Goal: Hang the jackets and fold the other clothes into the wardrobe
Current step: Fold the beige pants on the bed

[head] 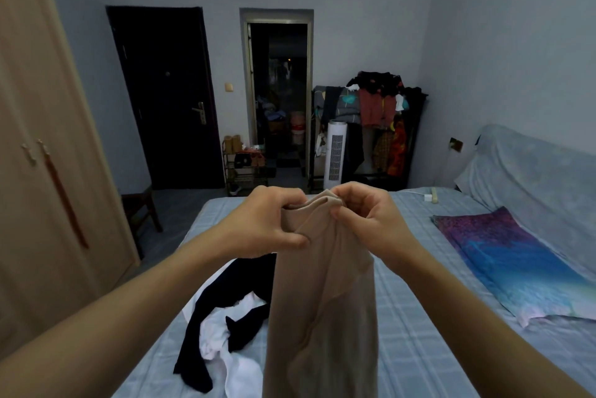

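We pinch the beige tights [322, 294] at the waistband with left hand [274, 223] and right hand [364, 217]; slippery fabric may slide free.

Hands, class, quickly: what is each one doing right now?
Left hand: closed, pinching the top edge of the beige garment.
Right hand: closed, pinching the same edge beside it; the garment hangs down over the bed.

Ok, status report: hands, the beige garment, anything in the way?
Left hand and right hand both gripping the beige garment by its top edge, held up over the bed. Black clothes and white clothes loose beneath. Wardrobe doors closed.
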Motion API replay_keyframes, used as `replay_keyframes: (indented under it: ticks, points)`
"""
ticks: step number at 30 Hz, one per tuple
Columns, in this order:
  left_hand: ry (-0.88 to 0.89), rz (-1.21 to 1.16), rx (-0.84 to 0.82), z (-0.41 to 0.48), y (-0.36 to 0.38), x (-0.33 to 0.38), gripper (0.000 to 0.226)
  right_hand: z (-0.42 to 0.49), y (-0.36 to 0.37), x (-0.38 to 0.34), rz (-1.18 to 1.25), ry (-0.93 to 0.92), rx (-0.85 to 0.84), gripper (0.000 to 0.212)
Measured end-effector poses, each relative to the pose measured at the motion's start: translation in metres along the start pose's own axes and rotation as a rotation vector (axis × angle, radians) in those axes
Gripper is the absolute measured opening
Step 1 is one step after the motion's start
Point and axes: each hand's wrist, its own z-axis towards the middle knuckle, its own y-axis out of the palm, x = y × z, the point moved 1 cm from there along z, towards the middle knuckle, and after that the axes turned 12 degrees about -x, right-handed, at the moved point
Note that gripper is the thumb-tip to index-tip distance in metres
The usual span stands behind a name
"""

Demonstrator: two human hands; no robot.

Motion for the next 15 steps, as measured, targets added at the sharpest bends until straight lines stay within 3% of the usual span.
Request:
replay_keyframes:
  ticks: [9, 15]
  points:
    - [0.002, -0.082, 0.091, 0.007, -0.007, 0.007, 0.011, -0.006, -0.008, 0.005, 0.074, -0.032, 0.103, 0.015]
    - [0.027, -0.060, 0.039, 0.013, -0.016, 0.015, 0.006, -0.027, -0.013, 0.023, 0.171, 0.022, 0.023, 0.026]
